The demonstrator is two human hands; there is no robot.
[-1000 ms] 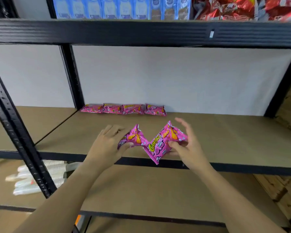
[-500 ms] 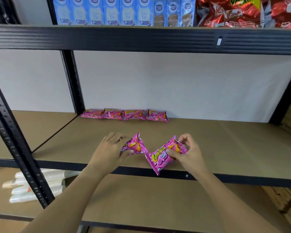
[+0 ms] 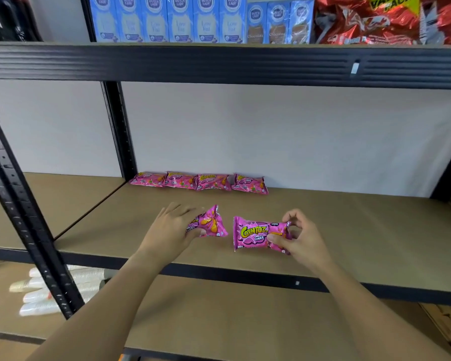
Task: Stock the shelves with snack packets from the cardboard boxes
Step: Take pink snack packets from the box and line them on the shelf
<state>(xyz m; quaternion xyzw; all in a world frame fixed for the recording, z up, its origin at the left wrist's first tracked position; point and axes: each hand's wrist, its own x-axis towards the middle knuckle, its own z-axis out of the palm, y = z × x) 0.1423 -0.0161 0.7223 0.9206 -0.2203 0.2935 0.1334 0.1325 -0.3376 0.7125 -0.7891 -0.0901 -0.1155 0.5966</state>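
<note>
Shelf (image 3: 349, 230): six pink packets (image 3: 255, 234), two hands (image 3: 301, 239)

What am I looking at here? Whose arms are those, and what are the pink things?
This picture comes from a camera worn on a person's head, so you see what they see, looking down at their own two arms. There is no machine here, just bare hands. The left hand grips one pink snack packet, and the right hand pinches another pink packet that says Corntoz. Both packets are low over the brown shelf board. At the back of that shelf, four more pink packets lie in a row by the white wall. On the shelf above stand blue milk cartons and shiny red bags. Lower left, some white cups lie in stacks on their sides.
</note>
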